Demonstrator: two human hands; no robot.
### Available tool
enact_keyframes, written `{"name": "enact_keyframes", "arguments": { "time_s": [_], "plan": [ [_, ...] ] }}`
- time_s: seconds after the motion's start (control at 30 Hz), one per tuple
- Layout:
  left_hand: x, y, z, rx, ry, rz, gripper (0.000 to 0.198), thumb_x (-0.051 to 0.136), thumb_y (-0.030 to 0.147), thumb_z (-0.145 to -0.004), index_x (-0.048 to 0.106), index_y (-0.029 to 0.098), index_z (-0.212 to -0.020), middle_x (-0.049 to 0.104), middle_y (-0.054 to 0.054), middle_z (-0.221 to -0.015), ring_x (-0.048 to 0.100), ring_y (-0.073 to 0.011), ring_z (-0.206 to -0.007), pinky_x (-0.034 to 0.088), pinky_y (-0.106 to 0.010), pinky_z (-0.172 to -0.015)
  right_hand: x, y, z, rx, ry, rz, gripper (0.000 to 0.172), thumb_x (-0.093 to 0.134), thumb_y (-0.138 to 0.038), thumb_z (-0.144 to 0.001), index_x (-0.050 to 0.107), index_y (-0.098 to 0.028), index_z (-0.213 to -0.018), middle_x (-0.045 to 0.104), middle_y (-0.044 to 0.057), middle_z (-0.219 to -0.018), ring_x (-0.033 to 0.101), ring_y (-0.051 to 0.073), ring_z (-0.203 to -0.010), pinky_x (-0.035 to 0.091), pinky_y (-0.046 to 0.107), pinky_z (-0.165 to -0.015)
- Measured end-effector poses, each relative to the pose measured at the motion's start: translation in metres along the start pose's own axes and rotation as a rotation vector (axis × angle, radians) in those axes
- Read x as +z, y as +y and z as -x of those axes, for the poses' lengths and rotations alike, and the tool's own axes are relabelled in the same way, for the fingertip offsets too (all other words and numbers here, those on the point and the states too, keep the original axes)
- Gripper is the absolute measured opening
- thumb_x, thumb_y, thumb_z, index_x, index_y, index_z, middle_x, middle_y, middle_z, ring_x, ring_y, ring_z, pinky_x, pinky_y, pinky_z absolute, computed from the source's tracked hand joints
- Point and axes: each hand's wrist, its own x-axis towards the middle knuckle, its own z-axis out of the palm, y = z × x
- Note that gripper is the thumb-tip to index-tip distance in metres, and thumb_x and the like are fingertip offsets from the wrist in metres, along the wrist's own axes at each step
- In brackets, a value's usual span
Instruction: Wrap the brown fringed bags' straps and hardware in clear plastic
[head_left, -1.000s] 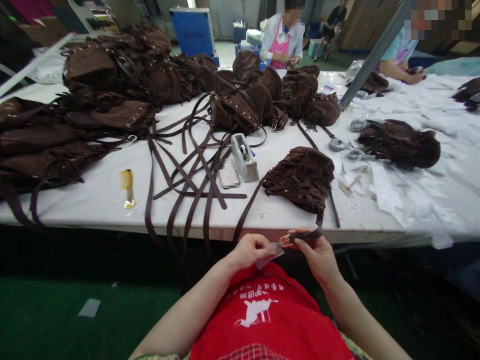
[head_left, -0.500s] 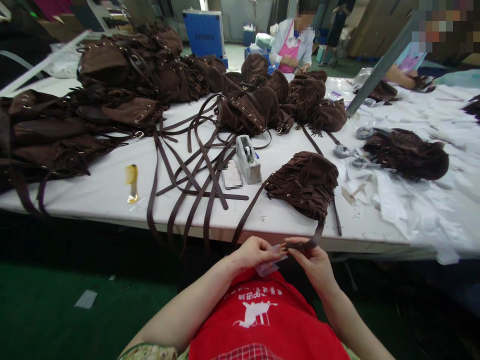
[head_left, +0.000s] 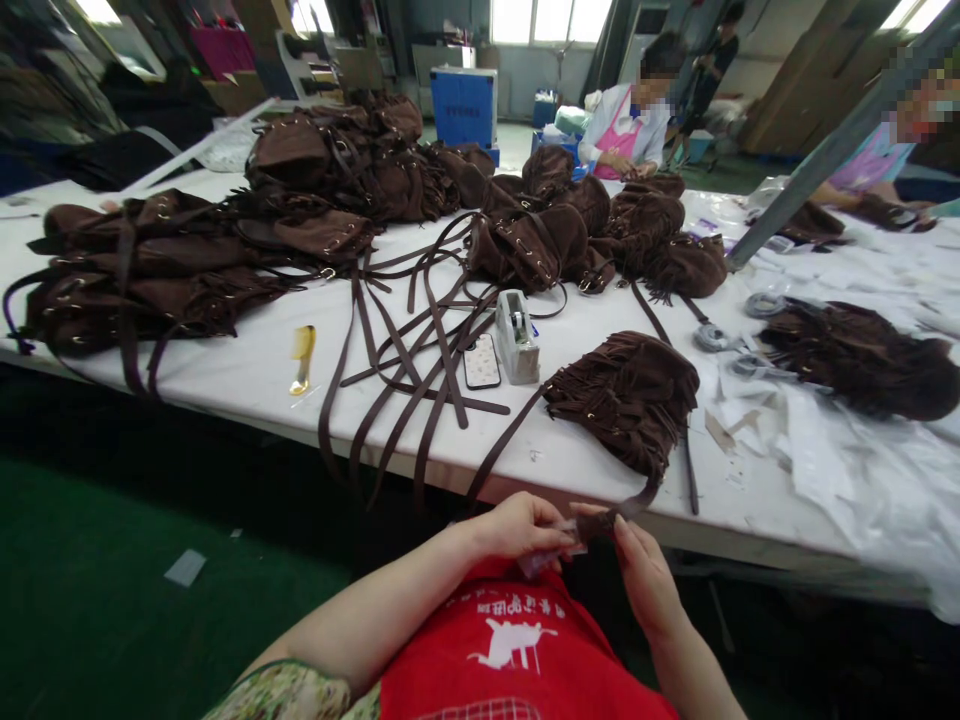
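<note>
A brown fringed bag lies near the table's front edge, its strap hanging over toward my body. My right hand is closed on that strap near its end. Close beside it, my left hand pinches a small clear plastic piece, which meets the strap between the two hands. Exactly how the plastic sits on the strap end is hidden by my fingers. Both hands are just in front of the table edge, above my red apron.
On the white table lie a yellow comb, a phone, a tape dispenser and several loose straps. Piled brown bags stand behind. A grey pole rises at the right. A co-worker sits across.
The view has tilted up and shifted left, so the table things appear lower and farther right. My hands keep hold of the strap and the plastic, with the strap's end closer to my left fingers.
</note>
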Motion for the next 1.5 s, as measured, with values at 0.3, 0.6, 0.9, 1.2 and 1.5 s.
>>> {"name": "enact_keyframes", "arguments": {
  "time_s": [0.3, 0.6, 0.9, 1.2, 1.5],
  "plan": [
    [0.01, 0.012, -0.006, 0.007, -0.049, 0.042, 0.049, 0.076, 0.054, -0.061, 0.07, 0.009, -0.079, 0.069, -0.008, -0.072, 0.062, -0.0144, -0.056, 0.048, -0.025, -0.053, 0.002, -0.008, 0.001, 0.045, 0.031, -0.195, 0.033, 0.062, -0.046, -0.081, 0.072, -0.024, -0.104, 0.069, 0.007, -0.112, 0.059, 0.028, -0.109, 0.042, 0.042, -0.099],
    [0.007, 0.012, -0.022, -0.052, -0.073, 0.0, 0.053, 0.077, 0.056, -0.058, 0.07, 0.01, -0.084, 0.068, -0.007, -0.073, 0.062, -0.0142, -0.059, 0.049, -0.027, -0.059, -0.012, -0.007, 0.006, -0.089, 0.034, -0.18, 0.026, 0.06, -0.039, -0.084, 0.074, -0.026, -0.102, 0.063, 0.004, -0.124, 0.051, 0.028, -0.12, 0.035, 0.043, -0.105],
    [0.015, 0.013, -0.03, 0.027, -0.158, 0.037, 0.049, 0.078, 0.053, -0.059, 0.07, 0.01, -0.08, 0.067, -0.005, -0.074, 0.061, -0.0135, -0.064, 0.05, -0.028, -0.066, -0.01, -0.006, 0.009, -0.019, 0.033, -0.235, 0.024, 0.062, -0.04, -0.082, 0.075, -0.026, -0.098, 0.06, 0.005, -0.128, 0.054, 0.029, -0.115, 0.044, 0.043, -0.096],
    [0.022, 0.026, -0.029, 0.104, -0.16, -0.045, 0.048, 0.079, 0.052, -0.057, 0.068, 0.011, -0.078, 0.06, 0.001, -0.061, 0.054, -0.0085, -0.056, 0.045, -0.024, -0.061, -0.006, 0.0, 0.006, 0.08, 0.231, -0.41, 0.034, 0.073, -0.034, -0.074, 0.07, -0.024, -0.107, 0.07, 0.006, -0.106, 0.064, 0.024, -0.096, 0.05, 0.035, -0.083],
    [0.033, 0.025, -0.039, 0.011, -0.088, -0.012, 0.054, 0.078, 0.055, -0.055, 0.066, 0.01, -0.081, 0.065, -0.003, -0.065, 0.055, -0.0091, -0.049, 0.039, -0.021, -0.048, -0.007, 0.004, 0.002, 0.216, 0.191, -0.564, 0.033, 0.074, -0.035, -0.071, 0.07, -0.02, -0.1, 0.072, 0.006, -0.093, 0.065, 0.02, -0.08, 0.05, 0.03, -0.068]
  ]
}}
